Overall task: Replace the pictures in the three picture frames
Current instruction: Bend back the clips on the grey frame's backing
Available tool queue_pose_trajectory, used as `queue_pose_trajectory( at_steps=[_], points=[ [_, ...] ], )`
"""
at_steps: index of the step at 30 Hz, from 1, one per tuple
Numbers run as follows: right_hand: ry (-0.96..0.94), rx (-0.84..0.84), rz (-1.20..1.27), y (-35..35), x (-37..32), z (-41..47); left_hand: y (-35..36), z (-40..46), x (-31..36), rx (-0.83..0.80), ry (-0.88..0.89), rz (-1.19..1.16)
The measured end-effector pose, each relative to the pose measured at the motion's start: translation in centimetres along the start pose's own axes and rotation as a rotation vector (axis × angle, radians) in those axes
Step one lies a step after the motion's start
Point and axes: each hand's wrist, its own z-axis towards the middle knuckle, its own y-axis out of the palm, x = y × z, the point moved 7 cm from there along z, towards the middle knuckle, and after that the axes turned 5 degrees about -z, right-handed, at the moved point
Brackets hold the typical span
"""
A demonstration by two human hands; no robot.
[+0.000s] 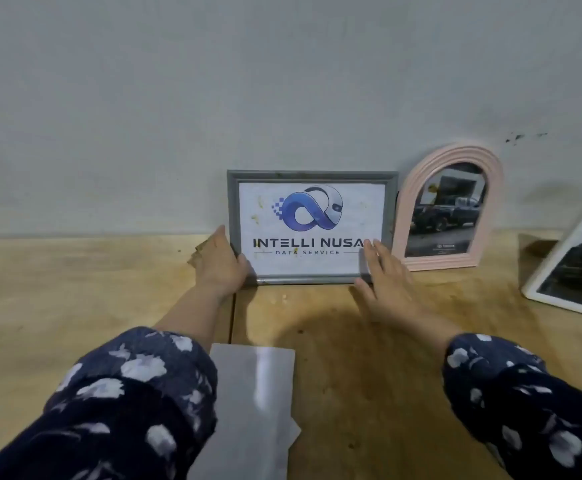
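A grey rectangular picture frame (312,176) stands upright against the wall, showing a logo print that reads INTELLI NUSA DATA SERVICE. My left hand (222,263) grips its lower left corner, thumb on the front. My right hand (388,275) lies with straight fingers against the frame's lower right corner. To the right of it stands a pink arched frame (417,188) with a photo of a dark truck. A white frame (538,284) with a dark picture leans at the far right edge. Glossy loose prints (255,400) lie on the table between my forearms.
The wooden table (75,289) has a seam running down its middle. A grey wall (282,81) rises directly behind the frames. Some brownish scraps (197,252) peek out behind my left hand.
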Motion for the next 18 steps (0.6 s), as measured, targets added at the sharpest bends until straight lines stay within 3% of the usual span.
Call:
queue_pose_trajectory(
  at_steps=[5,12,18],
  points=[
    [0.042,0.022,-0.028,0.3,1.1,2.5,0.8,2.2,-0.4,0.057,-0.031,-0.183],
    [0.000,0.204,-0.080,-0.2,1.0,4.1,1.4,3.7,0.1,0.137,-0.144,-0.179],
    [0.017,0.266,-0.032,-1.4,0.8,4.6,1.8,4.1,-0.9,0.061,-0.197,-0.437]
  ],
)
